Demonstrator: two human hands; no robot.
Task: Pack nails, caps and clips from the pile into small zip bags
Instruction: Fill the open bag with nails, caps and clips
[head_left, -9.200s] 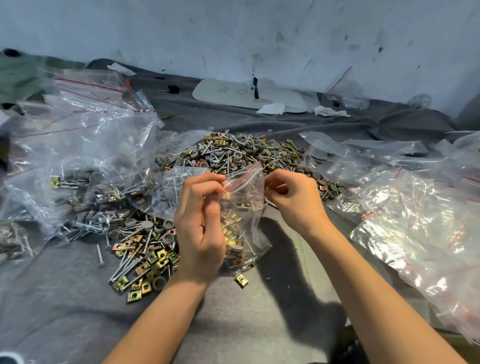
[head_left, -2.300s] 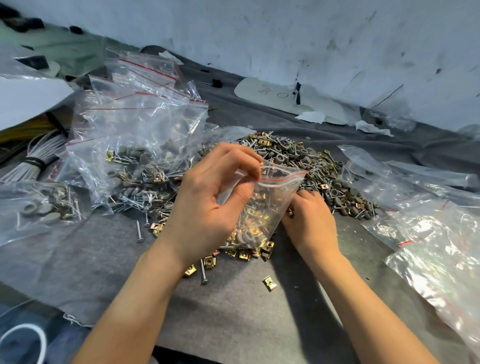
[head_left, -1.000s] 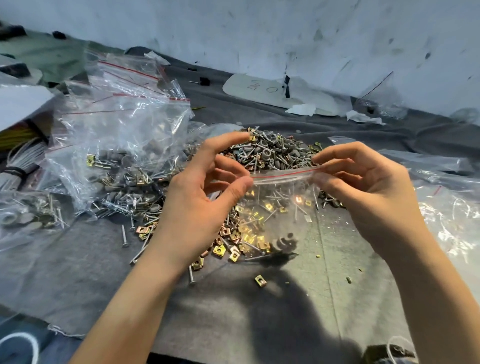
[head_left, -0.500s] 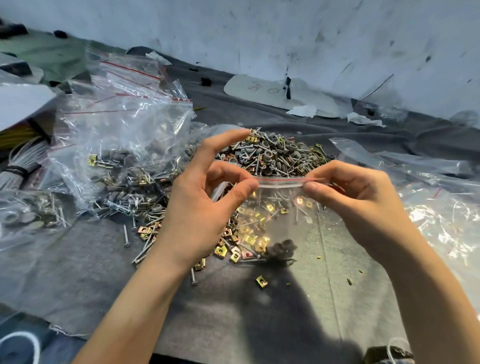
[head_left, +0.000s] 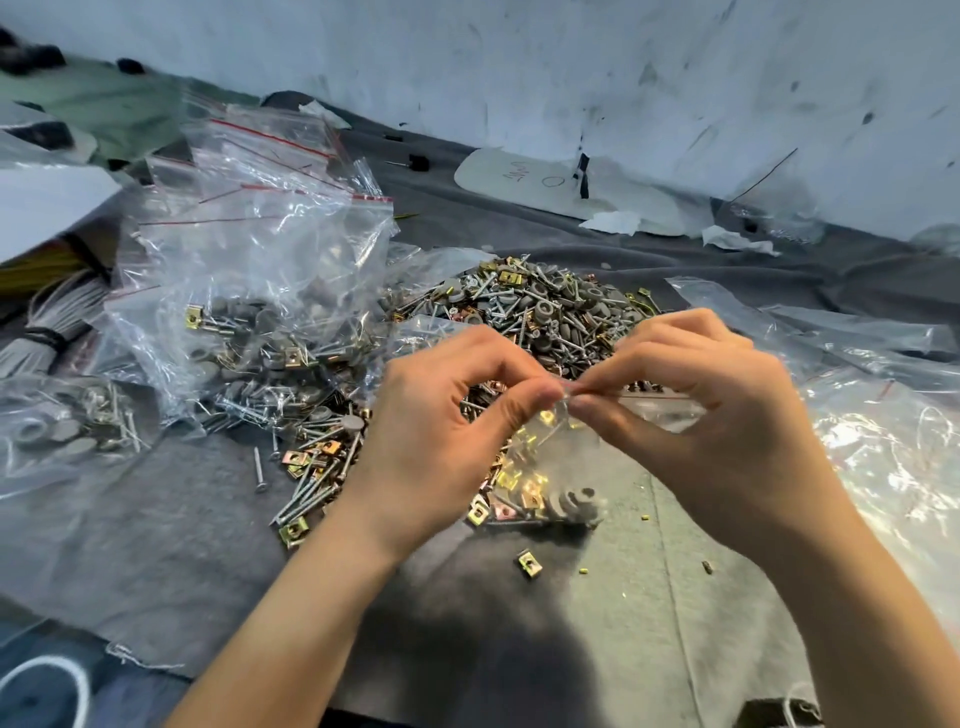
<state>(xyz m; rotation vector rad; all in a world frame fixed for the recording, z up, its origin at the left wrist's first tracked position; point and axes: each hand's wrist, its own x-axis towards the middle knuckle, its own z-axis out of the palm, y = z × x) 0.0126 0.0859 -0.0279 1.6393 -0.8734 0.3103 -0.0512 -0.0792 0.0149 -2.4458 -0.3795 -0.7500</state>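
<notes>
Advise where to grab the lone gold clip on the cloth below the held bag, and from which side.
Come down from above and pinch the gold clip across two opposite edges. It lies flat on the grey cloth, apart from other parts, leaving fingertip room each side; a sideways approach would likely slide it.

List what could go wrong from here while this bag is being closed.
The left hand and right hand pinch the bag at one spot on its zip. The rest of the zip may stay unsealed, and the load could spill. The stray clip may be left unpacked.
</notes>
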